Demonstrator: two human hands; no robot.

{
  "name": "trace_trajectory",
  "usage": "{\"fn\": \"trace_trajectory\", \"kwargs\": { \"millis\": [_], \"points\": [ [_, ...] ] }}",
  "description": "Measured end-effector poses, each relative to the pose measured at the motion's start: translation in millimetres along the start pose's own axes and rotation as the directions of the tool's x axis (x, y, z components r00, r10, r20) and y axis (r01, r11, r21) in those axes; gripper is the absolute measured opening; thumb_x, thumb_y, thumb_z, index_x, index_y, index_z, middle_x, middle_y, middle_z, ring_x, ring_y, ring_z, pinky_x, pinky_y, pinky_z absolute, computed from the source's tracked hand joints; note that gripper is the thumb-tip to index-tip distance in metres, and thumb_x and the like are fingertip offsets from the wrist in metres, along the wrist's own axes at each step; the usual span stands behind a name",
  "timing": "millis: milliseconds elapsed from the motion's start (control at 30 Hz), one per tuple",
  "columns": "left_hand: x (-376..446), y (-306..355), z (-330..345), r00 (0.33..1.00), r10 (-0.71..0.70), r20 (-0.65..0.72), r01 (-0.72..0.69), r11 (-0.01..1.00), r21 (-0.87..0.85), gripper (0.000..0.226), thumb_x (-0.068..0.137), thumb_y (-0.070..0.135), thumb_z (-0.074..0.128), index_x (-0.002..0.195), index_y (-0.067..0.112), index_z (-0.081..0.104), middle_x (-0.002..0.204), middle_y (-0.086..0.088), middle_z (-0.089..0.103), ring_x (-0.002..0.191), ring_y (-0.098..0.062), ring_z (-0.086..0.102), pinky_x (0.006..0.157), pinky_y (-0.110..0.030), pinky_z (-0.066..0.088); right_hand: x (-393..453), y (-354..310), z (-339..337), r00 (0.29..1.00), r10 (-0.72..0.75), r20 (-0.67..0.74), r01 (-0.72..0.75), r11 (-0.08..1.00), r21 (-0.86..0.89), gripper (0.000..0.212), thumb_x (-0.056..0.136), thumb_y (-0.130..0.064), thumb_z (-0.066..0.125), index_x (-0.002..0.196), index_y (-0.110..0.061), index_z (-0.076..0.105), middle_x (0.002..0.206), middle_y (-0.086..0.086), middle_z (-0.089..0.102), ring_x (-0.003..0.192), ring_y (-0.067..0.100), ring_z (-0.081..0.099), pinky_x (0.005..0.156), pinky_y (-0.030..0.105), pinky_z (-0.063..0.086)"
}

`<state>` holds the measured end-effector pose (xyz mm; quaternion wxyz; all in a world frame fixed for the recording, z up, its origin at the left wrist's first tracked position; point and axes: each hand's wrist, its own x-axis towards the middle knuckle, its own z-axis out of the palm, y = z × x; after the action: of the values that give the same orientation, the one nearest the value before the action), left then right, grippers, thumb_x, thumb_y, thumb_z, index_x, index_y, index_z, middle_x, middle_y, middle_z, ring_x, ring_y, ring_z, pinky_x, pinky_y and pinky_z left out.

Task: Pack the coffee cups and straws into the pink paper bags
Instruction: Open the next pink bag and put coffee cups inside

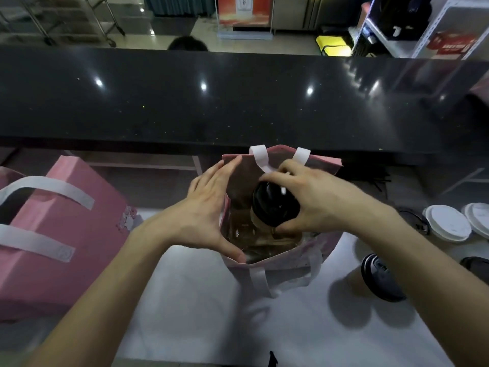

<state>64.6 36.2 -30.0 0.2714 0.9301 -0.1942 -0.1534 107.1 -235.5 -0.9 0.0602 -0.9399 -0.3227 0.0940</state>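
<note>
At my far left a large pink paper bag lies tilted on the white surface, its two white handles facing up. Just right of it, my left hand is spread wide, fingers straight, pressing against the left wall of the small pink paper bag that stands upright in the middle. The fingertips reach toward the bag's far corner and the thumb hooks over its near rim, so the mouth is held open; this grip curls round nothing.

Inside that open mouth is the coffee cup with a black lid, partway down in the bag, the lid near the rim. My right hand holds it from the right side, fingers arched over the far edge of the lid and thumb under the near edge: a grip closed on the cup. The bag's far white handles stand up behind my fingers.

Further right, on the surface, another black-lidded cup stands near the bag. Beyond it two white-lidded cups sit close together at the right edge. Behind everything runs a dark polished counter.
</note>
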Motion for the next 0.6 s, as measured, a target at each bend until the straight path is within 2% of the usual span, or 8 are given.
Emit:
{"fn": "trace_trajectory", "kwargs": {
  "millis": [67,133,267,333,500,600],
  "points": [
    [0,-1,1,1.000,0.001,-0.008,-0.001,1.000,0.001,0.171,0.047,0.078,0.097,0.161,0.056,-0.027,0.170,0.035,-0.021,0.161,-0.002,-0.018,0.134,-0.052,0.007,14,-5,9,0.997,-0.044,0.057,0.047,0.998,-0.050,0.097,0.078,-0.052,0.086,0.159,-0.035,0.037,0.143,-0.004,0.049,0.118,0.023,0.061,0.089,0.038,0.060],
    [-1,-2,2,1.000,0.005,-0.019,-0.005,1.000,-0.003,0.171,0.046,0.079,0.097,0.161,0.058,-0.028,0.169,0.036,-0.021,0.162,-0.003,-0.015,0.133,-0.050,0.009,29,-7,18,0.994,-0.051,0.093,0.059,0.995,-0.086,0.095,0.080,-0.048,0.086,0.160,-0.031,0.038,0.143,0.000,0.052,0.119,0.026,0.063,0.088,0.042,0.062],
    [-2,-2,3,1.000,-0.005,-0.024,0.005,1.000,-0.008,0.171,0.045,0.078,0.098,0.161,0.058,-0.027,0.171,0.034,-0.020,0.164,-0.007,-0.017,0.134,-0.052,0.013,55,-11,37,0.988,-0.066,0.139,0.082,0.990,-0.112,0.096,0.077,-0.060,0.082,0.158,-0.028,0.042,0.131,0.003,0.056,0.108,0.026,0.065,0.073,0.034,0.057],
    [-2,-3,3,1.000,-0.015,-0.020,0.015,1.000,-0.008,0.172,0.045,0.079,0.097,0.161,0.057,-0.027,0.172,0.031,-0.020,0.165,-0.009,-0.018,0.134,-0.054,0.014,66,-13,45,0.982,-0.077,0.173,0.098,0.988,-0.117,0.098,0.075,-0.064,0.080,0.158,-0.029,0.043,0.130,0.004,0.056,0.103,0.027,0.065,0.069,0.035,0.054],
    [-4,-1,3,0.999,-0.023,-0.027,0.023,1.000,-0.011,0.171,0.045,0.078,0.098,0.162,0.056,-0.026,0.174,0.029,-0.021,0.166,-0.014,-0.018,0.134,-0.057,0.016,81,-16,61,0.954,-0.097,0.285,0.145,0.978,-0.153,0.095,0.070,-0.057,0.091,0.151,-0.032,0.046,0.132,0.004,0.055,0.093,0.022,0.054,0.070,0.038,0.052],
    [-4,-1,2,0.999,-0.029,-0.025,0.029,1.000,-0.003,0.171,0.047,0.075,0.099,0.162,0.055,-0.025,0.173,0.030,-0.021,0.166,-0.013,-0.018,0.135,-0.057,0.015,81,-17,66,0.956,-0.091,0.280,0.139,0.977,-0.159,0.095,0.068,-0.060,0.092,0.147,-0.031,0.048,0.128,0.003,0.058,0.095,0.024,0.059,0.073,0.041,0.057]
  ]
}}
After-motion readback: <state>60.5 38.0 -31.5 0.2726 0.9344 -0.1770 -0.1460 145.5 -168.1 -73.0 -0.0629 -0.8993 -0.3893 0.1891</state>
